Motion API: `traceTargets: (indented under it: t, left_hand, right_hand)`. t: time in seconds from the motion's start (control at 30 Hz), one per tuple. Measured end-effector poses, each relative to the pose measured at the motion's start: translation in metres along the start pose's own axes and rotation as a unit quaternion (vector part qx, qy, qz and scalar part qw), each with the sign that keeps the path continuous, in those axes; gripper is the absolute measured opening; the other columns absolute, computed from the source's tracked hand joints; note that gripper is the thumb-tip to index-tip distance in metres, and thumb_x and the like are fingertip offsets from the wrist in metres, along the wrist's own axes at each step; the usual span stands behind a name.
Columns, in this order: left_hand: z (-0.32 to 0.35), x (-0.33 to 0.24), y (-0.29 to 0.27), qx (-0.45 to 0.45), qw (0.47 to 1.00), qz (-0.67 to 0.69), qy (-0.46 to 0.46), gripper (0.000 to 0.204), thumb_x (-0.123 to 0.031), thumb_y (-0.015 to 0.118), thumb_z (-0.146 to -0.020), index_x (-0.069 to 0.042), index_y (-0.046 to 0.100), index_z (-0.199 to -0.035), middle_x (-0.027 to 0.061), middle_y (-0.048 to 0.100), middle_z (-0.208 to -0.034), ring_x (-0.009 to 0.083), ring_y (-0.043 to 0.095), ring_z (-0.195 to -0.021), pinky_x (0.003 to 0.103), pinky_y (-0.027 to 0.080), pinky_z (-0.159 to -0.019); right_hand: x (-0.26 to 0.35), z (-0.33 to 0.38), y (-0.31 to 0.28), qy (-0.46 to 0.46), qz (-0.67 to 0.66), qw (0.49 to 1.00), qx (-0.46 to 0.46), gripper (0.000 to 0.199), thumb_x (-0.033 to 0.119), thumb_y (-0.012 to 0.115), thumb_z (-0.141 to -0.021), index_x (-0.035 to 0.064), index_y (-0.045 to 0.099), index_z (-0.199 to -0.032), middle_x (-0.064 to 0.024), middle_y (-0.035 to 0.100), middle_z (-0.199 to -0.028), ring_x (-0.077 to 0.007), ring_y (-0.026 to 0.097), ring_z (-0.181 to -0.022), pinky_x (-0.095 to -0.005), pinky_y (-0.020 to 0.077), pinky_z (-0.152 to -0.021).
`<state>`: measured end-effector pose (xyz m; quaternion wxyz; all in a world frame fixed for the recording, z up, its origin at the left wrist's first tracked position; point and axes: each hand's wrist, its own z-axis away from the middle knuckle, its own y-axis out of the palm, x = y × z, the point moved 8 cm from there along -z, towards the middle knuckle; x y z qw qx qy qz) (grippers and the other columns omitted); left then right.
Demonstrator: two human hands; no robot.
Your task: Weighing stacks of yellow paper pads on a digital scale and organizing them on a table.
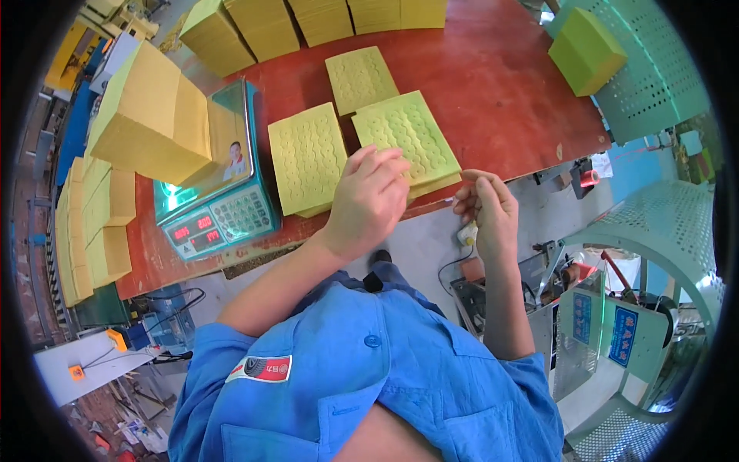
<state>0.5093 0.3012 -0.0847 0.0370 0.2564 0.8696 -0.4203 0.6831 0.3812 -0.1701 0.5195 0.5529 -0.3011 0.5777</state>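
— Resting on what, exactly, was the left hand?

— On the near corner of a yellow-green sheet stack that lay at the front edge of the red table; the fingers were curled together and pressed down on its dimpled top.

— And the right hand?

— It hung just off the table's front edge, beside that stack, fingertips pinched together on something thin and pale, perhaps a strip or thread, too small to tell.

— What else sat on the table?

— A second stack lay just left of the first, a third behind them. A digital scale stood toward the left edge, a tall pile of tan sheets touching its platform. More yellow piles lined the far edge.
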Motion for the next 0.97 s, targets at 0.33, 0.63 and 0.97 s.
traceTargets:
  t: [0.33, 0.63, 0.97]
  left_hand:
    - [0.086, 0.019, -0.035, 0.007, 0.909, 0.287, -0.302, 0.044, -0.013, 0.076, -0.081, -0.001, 0.056, -0.118, 0.0145, 0.051, -0.135, 0.0278, 0.057, -0.118, 0.041, 0.047, -0.098]
    - [0.113, 0.083, -0.178, -0.056, 0.738, 0.465, -0.487, 0.015, -0.014, 0.062, -0.095, -0.002, 0.064, -0.086, 0.0022, 0.064, -0.082, 0.0096, 0.059, -0.072, 0.026, 0.049, -0.066]
    - [0.033, 0.276, -0.415, -0.078, 0.866, 0.277, -0.408, 0.029, -0.035, 0.07, -0.089, -0.009, 0.061, -0.08, -0.001, 0.06, -0.069, 0.0094, 0.057, -0.063, 0.021, 0.043, -0.06]
  right_hand:
    - [0.029, 0.035, 0.056, -0.019, 0.208, 0.976, 0.057, 0.023, 0.002, 0.055, -0.088, -0.0062, 0.062, -0.109, -0.0016, 0.062, -0.088, -0.0064, 0.054, -0.079, -0.0219, 0.0425, -0.07]
    - [0.084, 0.062, 0.207, -0.155, 0.19, 0.951, 0.187, 0.016, -0.003, 0.058, -0.087, -0.003, 0.063, -0.102, 0.0004, 0.054, -0.079, -0.0071, 0.047, -0.071, -0.0225, 0.039, -0.062]
    - [0.178, -0.036, 0.494, -0.23, 0.143, 0.909, 0.315, 0.047, 0.012, 0.067, -0.087, -0.0048, 0.055, -0.129, -0.0082, 0.065, -0.087, -0.0129, 0.061, -0.073, -0.0253, 0.0472, -0.064]
